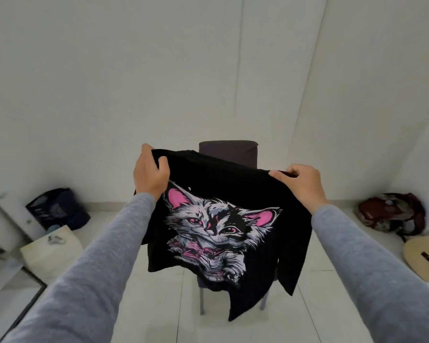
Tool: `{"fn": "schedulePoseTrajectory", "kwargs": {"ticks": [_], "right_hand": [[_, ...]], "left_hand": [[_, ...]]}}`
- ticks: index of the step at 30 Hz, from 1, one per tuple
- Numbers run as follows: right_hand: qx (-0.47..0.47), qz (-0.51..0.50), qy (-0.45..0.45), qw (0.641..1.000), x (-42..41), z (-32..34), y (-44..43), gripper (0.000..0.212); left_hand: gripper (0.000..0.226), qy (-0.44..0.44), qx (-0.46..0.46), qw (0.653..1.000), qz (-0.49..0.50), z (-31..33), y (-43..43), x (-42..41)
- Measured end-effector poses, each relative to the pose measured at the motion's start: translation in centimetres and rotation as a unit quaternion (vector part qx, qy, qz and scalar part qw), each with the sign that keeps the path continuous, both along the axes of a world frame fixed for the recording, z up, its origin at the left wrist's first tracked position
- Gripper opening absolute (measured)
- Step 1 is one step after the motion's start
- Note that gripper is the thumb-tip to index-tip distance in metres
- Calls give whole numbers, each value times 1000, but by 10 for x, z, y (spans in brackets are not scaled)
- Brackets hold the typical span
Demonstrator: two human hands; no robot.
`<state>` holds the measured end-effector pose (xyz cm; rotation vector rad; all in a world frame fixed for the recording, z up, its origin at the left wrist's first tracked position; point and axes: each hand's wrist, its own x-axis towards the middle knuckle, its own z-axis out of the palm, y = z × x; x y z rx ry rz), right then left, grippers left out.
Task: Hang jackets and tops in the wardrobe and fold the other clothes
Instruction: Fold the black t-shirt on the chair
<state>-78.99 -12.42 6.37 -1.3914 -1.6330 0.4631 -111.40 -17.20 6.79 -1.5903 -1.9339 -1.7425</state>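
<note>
Left hand (150, 173) and right hand (302, 185) each gripped the shirt (223, 231) by its top edge, mid-frame. Advice: level both grips before hanging.

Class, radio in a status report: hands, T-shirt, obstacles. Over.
Left grip, right grip pinch black cat T-shirt by top edge. Shirt aloft, print facing camera. Chair behind it.

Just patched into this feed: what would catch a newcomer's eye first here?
The black T-shirt with a pink-eared cat print, held up mid-frame by the left hand and right hand gripping its top edge. Behind it stands a dark chair; a guitar lies low at far right.
</note>
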Motion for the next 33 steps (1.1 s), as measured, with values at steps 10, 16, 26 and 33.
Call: {"fn": "schedulePoseTrajectory", "kwargs": {"ticks": [10, 16, 26, 33], "right_hand": [[-119, 35, -85, 989, 46, -37, -26, 27], [-144, -53, -122, 981, 64, -78, -9, 26], [-258, -48, -212, 941, 69, -149, 100, 19], [-275, -108, -108, 949, 33, -240, 263, 23]], "left_hand": [[19, 20, -70, 997, -15, -64, -3, 23], [19, 124, -161, 978, -48, -110, 13, 33], [12, 126, -276, 952, -33, -192, 95, 31], [10, 62, -355, 933, -19, -271, 244, 27]]}}
